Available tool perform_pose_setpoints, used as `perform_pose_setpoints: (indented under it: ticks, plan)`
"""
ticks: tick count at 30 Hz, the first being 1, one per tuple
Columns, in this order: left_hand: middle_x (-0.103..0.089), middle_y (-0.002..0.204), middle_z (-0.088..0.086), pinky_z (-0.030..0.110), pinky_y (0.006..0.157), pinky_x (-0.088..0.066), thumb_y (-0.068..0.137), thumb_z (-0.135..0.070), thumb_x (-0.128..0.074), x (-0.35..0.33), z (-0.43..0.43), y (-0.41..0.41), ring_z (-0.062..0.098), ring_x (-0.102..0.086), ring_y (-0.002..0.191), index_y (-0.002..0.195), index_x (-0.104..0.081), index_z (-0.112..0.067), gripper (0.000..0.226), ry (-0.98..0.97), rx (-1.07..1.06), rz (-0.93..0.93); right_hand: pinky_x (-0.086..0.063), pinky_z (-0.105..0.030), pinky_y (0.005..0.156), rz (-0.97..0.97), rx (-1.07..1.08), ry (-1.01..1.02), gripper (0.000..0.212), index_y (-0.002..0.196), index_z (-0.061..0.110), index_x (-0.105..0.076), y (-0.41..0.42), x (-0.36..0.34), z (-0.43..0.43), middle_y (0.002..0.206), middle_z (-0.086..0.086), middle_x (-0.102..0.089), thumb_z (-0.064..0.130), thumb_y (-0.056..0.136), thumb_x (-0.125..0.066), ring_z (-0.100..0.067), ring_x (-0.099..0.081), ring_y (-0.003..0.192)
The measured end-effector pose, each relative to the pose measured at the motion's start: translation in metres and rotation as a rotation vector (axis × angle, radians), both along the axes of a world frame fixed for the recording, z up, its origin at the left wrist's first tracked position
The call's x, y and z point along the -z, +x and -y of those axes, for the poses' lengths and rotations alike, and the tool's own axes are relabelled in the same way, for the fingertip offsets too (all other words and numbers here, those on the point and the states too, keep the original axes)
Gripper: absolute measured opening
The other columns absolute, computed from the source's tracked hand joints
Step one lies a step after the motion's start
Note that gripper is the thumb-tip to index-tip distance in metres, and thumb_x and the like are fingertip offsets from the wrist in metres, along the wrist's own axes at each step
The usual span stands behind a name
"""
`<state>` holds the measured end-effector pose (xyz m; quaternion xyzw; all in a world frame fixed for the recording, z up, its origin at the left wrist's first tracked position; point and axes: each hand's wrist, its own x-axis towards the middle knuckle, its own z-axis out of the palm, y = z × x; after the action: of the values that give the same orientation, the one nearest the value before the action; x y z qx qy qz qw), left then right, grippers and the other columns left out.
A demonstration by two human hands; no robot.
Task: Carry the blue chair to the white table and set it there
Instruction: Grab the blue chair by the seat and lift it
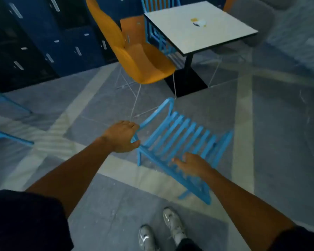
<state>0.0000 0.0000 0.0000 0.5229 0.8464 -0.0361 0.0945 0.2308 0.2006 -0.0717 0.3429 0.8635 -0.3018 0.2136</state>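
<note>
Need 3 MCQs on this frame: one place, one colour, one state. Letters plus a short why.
1. Where is the blue chair?
A) tucked under the white table
B) on the floor short of the white table
C) on top of the table

2. What colour is the chair right beside the table?
A) orange
B) red
C) green

3. What is the left hand doing?
A) hanging free
B) resting on the table
C) gripping the blue chair's frame

Key: 1 B, bare floor lies between them; 2 A, its seat and back are orange; 3 C, its fingers wrap the tube.
</note>
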Motion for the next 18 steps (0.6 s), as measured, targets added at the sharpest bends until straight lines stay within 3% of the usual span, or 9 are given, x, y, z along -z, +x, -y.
perform_pose_setpoints:
  ticks: [2, 4, 7, 9, 14, 18]
  plan:
    - [-0.054, 0.143, 0.01, 0.04, 0.108, -0.037, 0.092, -0.059, -0.06, 0.012, -0.007, -0.006, 0.03, -0.05, 0.126, 0.146, -0.048, -0.012, 0.073, -0.091, 0.006, 0.018, -0.046, -0.037, 0.082, 0.101, 0.051, -0.054, 0.093, 0.13, 0.018, -0.057, 0.014, 0.01, 0.002, 0.125, -0.007, -0.064, 0.092, 0.076, -0.039, -0.026, -0.061, 0.108]
    - [-0.055, 0.14, 0.008, 0.039, 0.105, -0.039, 0.089, -0.064, -0.06, 0.022, -0.011, -0.011, 0.027, -0.052, 0.123, 0.144, -0.05, -0.014, 0.075, -0.147, 0.032, 0.027, -0.047, -0.037, 0.086, 0.181, 0.09, -0.076, 0.104, 0.125, 0.02, -0.057, 0.034, 0.02, 0.007, 0.12, -0.003, -0.064, 0.101, 0.065, -0.031, -0.024, -0.061, 0.103]
    - [-0.06, 0.133, 0.006, 0.038, 0.1, -0.044, 0.083, -0.071, -0.062, 0.037, -0.024, -0.03, 0.025, -0.057, 0.116, 0.137, -0.057, -0.018, 0.076, -0.239, 0.071, 0.016, -0.045, -0.046, 0.104, 0.254, 0.148, -0.12, 0.131, 0.146, 0.015, -0.049, 0.047, 0.037, 0.01, 0.142, -0.01, -0.057, 0.107, 0.057, -0.026, -0.03, -0.055, 0.124]
    - [-0.062, 0.13, 0.004, 0.038, 0.096, -0.048, 0.078, -0.075, -0.063, 0.044, -0.027, -0.043, 0.025, -0.06, 0.112, 0.133, -0.059, -0.02, 0.078, -0.324, 0.067, 0.005, -0.043, -0.048, 0.107, 0.29, 0.167, -0.101, 0.138, 0.148, 0.014, -0.046, 0.051, 0.043, 0.013, 0.147, -0.013, -0.054, 0.11, 0.052, -0.023, -0.033, -0.052, 0.129]
    - [-0.064, 0.126, 0.001, 0.034, 0.087, -0.048, 0.071, -0.086, -0.061, 0.074, -0.028, -0.068, 0.023, -0.063, 0.107, 0.125, -0.062, -0.024, 0.082, -0.497, 0.057, -0.016, -0.047, -0.049, 0.099, 0.248, 0.309, -0.052, 0.138, 0.141, 0.016, -0.052, 0.048, 0.062, 0.028, 0.137, -0.013, -0.06, 0.113, 0.047, -0.021, -0.033, -0.057, 0.121]
    - [-0.061, 0.122, 0.002, 0.034, 0.078, -0.049, 0.058, -0.094, -0.064, 0.091, -0.03, -0.081, 0.022, -0.061, 0.097, 0.124, -0.057, -0.023, 0.097, -0.491, -0.006, 0.108, -0.052, -0.044, 0.081, 0.149, 0.27, 0.161, 0.115, 0.111, 0.02, -0.064, 0.053, 0.074, 0.042, 0.102, -0.006, -0.069, 0.11, 0.055, -0.017, -0.027, -0.066, 0.096]
